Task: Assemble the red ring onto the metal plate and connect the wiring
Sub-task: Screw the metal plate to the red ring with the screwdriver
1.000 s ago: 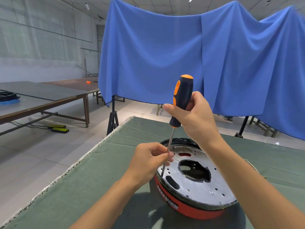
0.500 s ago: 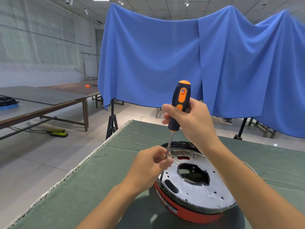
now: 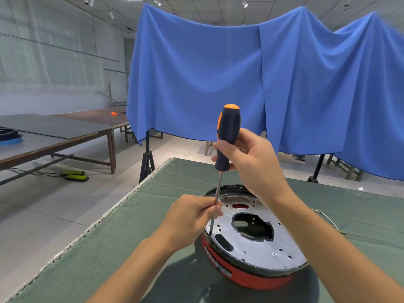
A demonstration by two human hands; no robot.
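— Red ring (image 3: 247,278) and metal plate (image 3: 260,241): where do they sit?

— Stacked together on the green cloth (image 3: 131,248) of the table, near its left edge, the plate on top.

— Which step is in hand?

— Screwing the plate down, by the look of it. The right hand (image 3: 251,158) is wrapped tight round the handle of the screwdriver (image 3: 227,138), held upright; the left hand (image 3: 192,217) pinches its shaft, guiding the tip onto the plate's left rim.

— Is a screw there?

— Too small to tell.

— Next move?

— Probably steady downward pressure while turning, the tool kept upright. A wire (image 3: 330,221) lies loose on the right, not yet connected.

— The room?

— Blue sheets (image 3: 284,84) hang on stands; long tables (image 3: 54,136) stand at the left on a tiled floor.
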